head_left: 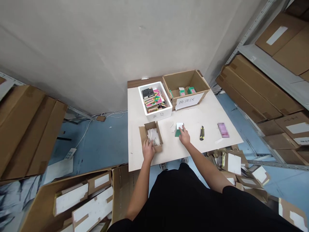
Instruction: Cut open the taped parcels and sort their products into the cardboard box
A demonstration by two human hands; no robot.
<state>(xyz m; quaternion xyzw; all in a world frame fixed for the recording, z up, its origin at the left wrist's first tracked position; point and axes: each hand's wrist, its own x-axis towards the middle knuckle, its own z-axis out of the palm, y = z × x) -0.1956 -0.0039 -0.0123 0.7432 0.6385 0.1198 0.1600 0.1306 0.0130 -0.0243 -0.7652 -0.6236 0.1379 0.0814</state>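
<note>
Our two hands at a tabletop (166, 149), nearer us than a white foam box (158, 115)

In front of the foam box, our left hand (148, 149) touches an opened small carton (144, 133), its fingers' grip unclear; to the foam box's near right, our right hand (184, 136) holds a green-and-white box (177, 130) in closed fingers; work seems partway, pale packaging (153, 135) left in the carton

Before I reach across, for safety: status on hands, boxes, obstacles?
Left hand at small open carton. Right hand on green-and-white box, grip unclear. Box cutter lying apart, right of that box.
</note>
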